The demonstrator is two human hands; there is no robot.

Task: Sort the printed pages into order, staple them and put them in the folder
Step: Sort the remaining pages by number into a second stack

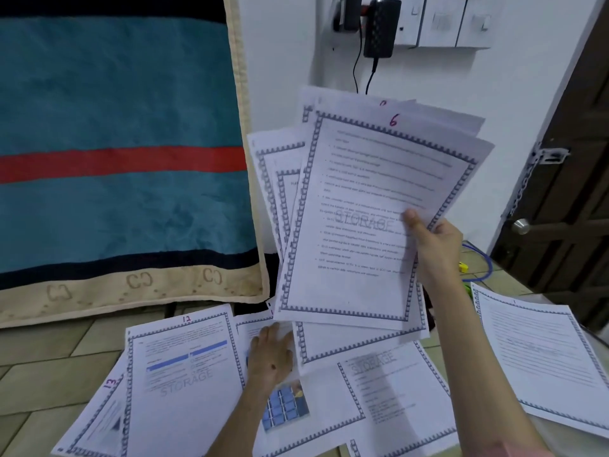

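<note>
1. On the tiled floor (49,361), printed sheets lie spread face up and partly overlapping, apparently so that their handwritten numbers can be read during sorting; page 12 (188,380) and page 13 (102,420) sit at the left, with 12 lapping over 13.
2. Right hand (435,245): raised above the floor, it grips a fanned sheaf of pages (365,219) at the lower right edge, thumb pressed on the front sheet and the other fingers behind. The fan is judged deliberate, as it exposes the top margins where the numbers are written.
3. Orientation of the sheaf: long axis near upright, top edge leaning toward the wall and tilted slightly right; printed face toward the camera. The front sheet is marked 6; a further number behind it is cut off and unreadable.
4. Left hand (270,354): fingers straight and spread, resting flat on a floor sheet bearing a colour picture (286,404), probably to steady or slide it. It grips nothing.
5. A separate page (540,361) lies at the far right, long axis running away from the person.
6. Neither stapler nor folder is visible. Sorting is judged still unfinished.
</note>
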